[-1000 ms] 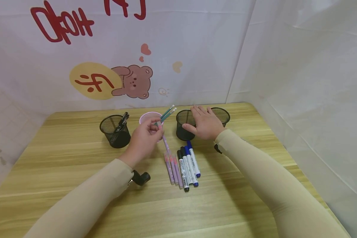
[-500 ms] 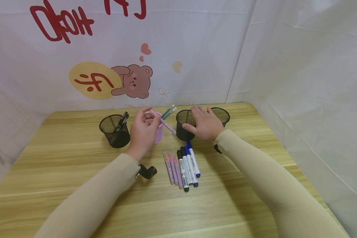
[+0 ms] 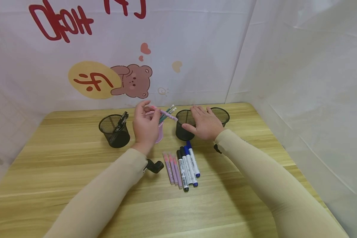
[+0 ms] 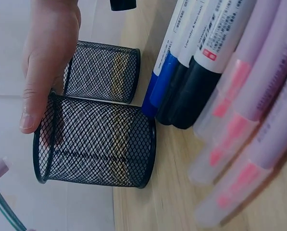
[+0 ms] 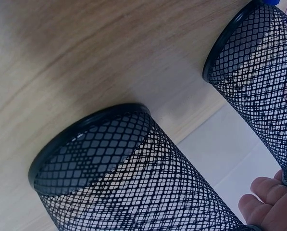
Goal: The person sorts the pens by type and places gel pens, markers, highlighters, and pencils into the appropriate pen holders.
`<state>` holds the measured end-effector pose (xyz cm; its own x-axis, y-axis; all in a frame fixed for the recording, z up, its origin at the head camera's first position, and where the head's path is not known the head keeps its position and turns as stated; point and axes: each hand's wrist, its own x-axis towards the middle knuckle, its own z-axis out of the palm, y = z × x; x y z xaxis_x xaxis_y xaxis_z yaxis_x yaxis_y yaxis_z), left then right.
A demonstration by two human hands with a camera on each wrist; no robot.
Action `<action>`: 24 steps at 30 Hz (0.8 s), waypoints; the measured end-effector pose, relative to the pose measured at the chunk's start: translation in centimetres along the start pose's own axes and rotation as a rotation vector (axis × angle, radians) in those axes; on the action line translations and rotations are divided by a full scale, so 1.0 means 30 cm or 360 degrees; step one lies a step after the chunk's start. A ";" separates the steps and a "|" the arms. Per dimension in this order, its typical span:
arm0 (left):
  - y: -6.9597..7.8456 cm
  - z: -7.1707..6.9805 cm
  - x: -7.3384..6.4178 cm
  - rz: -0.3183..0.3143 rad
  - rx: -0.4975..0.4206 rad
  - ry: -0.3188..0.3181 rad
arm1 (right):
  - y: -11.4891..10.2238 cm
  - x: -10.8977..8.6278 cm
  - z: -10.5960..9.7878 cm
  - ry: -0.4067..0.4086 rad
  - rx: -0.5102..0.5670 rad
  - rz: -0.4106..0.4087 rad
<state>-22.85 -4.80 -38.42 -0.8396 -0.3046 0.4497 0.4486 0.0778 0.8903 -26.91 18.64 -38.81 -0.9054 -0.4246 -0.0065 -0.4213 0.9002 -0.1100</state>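
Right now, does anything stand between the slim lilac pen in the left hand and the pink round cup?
Possibly two teal pencils with white ends: they slant from the pink round cup, crossing behind the slim lilac pen in the head view. The left hand hides much of the opening.

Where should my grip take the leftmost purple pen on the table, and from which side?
I'd probably pinch the leftmost purple pen mid-barrel, from above and its left: it lies flat, another purple pen close along its right, bare tabletop on its left.
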 end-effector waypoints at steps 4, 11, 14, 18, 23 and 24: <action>-0.006 0.022 -0.003 0.0028 0.0011 -0.0008 | 0.000 -0.002 0.000 0.0007 0.0003 0.0000; -0.013 0.047 -0.016 0.0007 0.0124 -0.0023 | 0.002 0.001 0.001 0.0009 -0.0005 0.0006; -0.016 0.053 -0.024 -0.0001 0.0165 -0.0036 | 0.004 0.003 0.002 0.0008 -0.0006 0.0004; -0.018 0.055 -0.037 -0.0011 0.0193 -0.0067 | 0.006 0.007 0.004 0.0012 -0.0017 -0.0008; -0.022 0.058 -0.048 0.0020 0.0253 -0.0105 | 0.005 0.005 0.001 0.0004 -0.0006 -0.0007; -0.023 0.060 -0.050 0.0025 0.0268 -0.0113 | 0.004 0.004 0.000 0.0003 -0.0006 -0.0006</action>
<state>-22.45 -2.70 -39.57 -0.8550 -0.2349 0.4624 0.4094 0.2416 0.8798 -27.08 18.70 -38.82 -0.9040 -0.4276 -0.0041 -0.4247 0.8990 -0.1065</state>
